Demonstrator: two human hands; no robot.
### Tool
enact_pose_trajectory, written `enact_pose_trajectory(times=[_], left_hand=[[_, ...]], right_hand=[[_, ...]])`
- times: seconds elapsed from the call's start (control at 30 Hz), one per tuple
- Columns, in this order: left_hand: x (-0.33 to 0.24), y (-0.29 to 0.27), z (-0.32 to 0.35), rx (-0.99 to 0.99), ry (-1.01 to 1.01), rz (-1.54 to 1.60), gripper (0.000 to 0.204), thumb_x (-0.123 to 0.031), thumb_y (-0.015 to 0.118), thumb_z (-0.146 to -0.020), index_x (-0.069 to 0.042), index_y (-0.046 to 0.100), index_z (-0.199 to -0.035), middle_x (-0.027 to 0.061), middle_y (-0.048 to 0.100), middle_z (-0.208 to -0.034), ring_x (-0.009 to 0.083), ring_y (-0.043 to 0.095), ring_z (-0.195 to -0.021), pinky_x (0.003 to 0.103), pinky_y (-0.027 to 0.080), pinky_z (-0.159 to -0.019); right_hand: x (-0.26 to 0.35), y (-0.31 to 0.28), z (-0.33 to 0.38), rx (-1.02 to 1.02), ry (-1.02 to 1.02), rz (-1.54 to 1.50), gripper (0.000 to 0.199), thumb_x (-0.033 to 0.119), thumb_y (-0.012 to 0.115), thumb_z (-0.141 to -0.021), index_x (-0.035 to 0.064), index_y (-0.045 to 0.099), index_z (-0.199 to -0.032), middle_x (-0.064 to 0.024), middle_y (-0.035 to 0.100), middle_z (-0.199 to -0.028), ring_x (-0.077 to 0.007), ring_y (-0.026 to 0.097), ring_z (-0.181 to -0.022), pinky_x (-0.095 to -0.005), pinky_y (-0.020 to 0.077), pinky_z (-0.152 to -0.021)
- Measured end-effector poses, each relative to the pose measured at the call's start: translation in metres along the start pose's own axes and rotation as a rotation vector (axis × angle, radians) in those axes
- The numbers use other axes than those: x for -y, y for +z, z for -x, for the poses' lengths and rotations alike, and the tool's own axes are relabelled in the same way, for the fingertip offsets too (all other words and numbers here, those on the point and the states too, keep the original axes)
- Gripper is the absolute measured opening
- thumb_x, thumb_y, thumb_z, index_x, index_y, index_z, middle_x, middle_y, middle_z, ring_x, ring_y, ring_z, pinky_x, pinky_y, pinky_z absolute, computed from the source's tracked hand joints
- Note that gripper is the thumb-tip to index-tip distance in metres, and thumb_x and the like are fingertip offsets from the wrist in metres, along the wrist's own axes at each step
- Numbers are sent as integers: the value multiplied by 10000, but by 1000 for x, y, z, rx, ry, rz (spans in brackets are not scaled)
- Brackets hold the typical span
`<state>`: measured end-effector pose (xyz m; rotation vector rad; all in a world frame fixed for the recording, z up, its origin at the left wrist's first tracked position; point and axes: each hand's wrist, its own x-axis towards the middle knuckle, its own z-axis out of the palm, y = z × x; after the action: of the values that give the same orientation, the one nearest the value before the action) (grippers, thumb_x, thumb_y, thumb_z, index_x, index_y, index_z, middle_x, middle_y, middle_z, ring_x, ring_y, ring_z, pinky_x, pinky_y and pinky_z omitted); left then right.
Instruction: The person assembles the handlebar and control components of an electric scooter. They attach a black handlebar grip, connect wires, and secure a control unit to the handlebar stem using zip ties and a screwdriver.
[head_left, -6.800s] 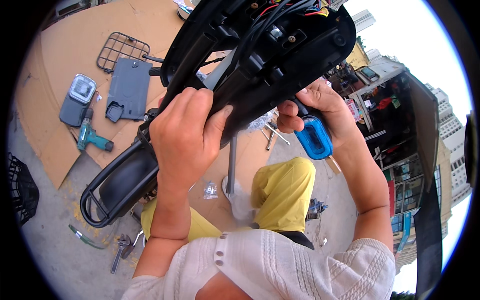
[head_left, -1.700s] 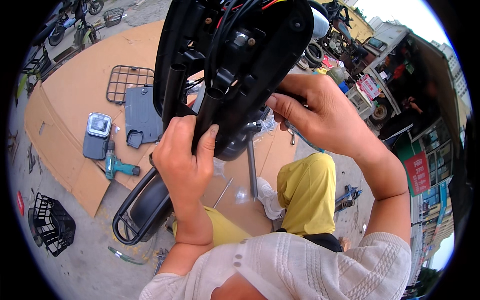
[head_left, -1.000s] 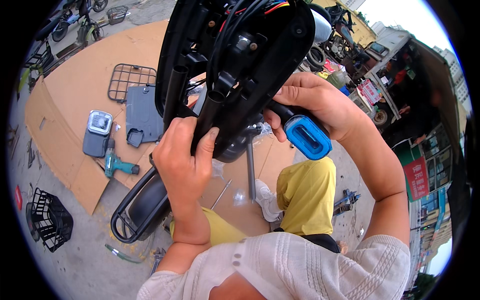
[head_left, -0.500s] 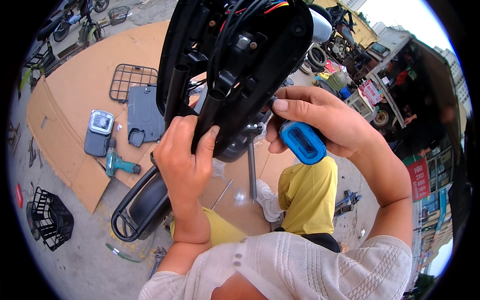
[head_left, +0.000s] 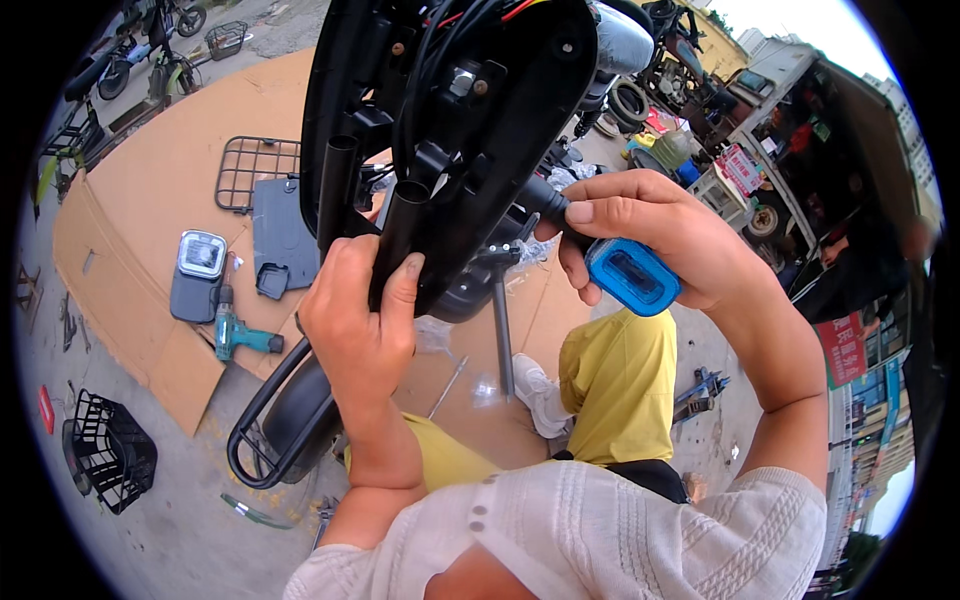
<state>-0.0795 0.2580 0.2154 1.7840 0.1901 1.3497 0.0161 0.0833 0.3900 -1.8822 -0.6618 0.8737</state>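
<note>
In front of me stands a black bike or scooter body with exposed wires and two open-ended upright tubes. My left hand is wrapped round the lower part of the nearer black tube, thumb on its right side. To the right of the body, my right hand is closed on a blue-and-black tool. Its blue end, with an oblong recess, faces me. A dark cylindrical part extends from beside the thumb toward the body; where it ends is hidden.
Cardboard covers the ground, bearing a teal cordless drill, a lamp unit, a grey panel and a wire rack. A black basket stands at left. A loaded vehicle and another person are at right.
My right hand has moved slightly right and down with the blue-and-black tool, exposing more of the dark cylindrical part. My left hand keeps its grip on the tube. The view has shifted a little.
</note>
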Motion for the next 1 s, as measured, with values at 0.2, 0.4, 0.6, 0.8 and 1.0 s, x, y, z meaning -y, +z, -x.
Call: enact_pose_trajectory(times=[0.2,0.4,0.6,0.8,1.0], left_hand=[[1,2,1,-21,9,21,202,-82,716,-793,11,576,-905,134,545,-738,342,538,-619,365,427,-550],[2,2,0,-26,38,-16,207,-77,714,-792,17,573,-911,137,541,-733,340,537,-614,367,425,-544],[-2,2,1,-32,44,-41,204,-74,711,-792,21,572,-907,140,537,-724,342,534,-608,371,420,-536],[0,2,0,-34,64,-31,205,-73,711,-791,23,571,-906,140,531,-714,342,529,-602,369,413,-523],[3,3,-3,-51,111,-21,214,-84,716,-793,21,568,-905,138,527,-710,338,523,-596,370,411,-520]], right_hand=[[-5,6,-11,-9,-39,4,341,248,561,-940,-73,624,-1032,-123,646,-731,-154,624,-614,-253,514,-570],[4,15,-15,-34,-68,130,341,254,554,-950,-72,628,-1016,-108,652,-734,-148,625,-623,-255,505,-558],[6,19,-16,-78,-121,223,340,245,563,-966,-82,640,-1021,-114,649,-727,-141,620,-592,-251,515,-548],[8,20,-18,-75,-126,278,331,233,549,-958,-85,637,-988,-114,650,-730,-153,615,-596,-270,503,-554],[-4,6,-26,126,-37,-215,341,248,543,-951,-79,628,-996,-109,647,-750,-172,625,-629,-269,509,-579]])
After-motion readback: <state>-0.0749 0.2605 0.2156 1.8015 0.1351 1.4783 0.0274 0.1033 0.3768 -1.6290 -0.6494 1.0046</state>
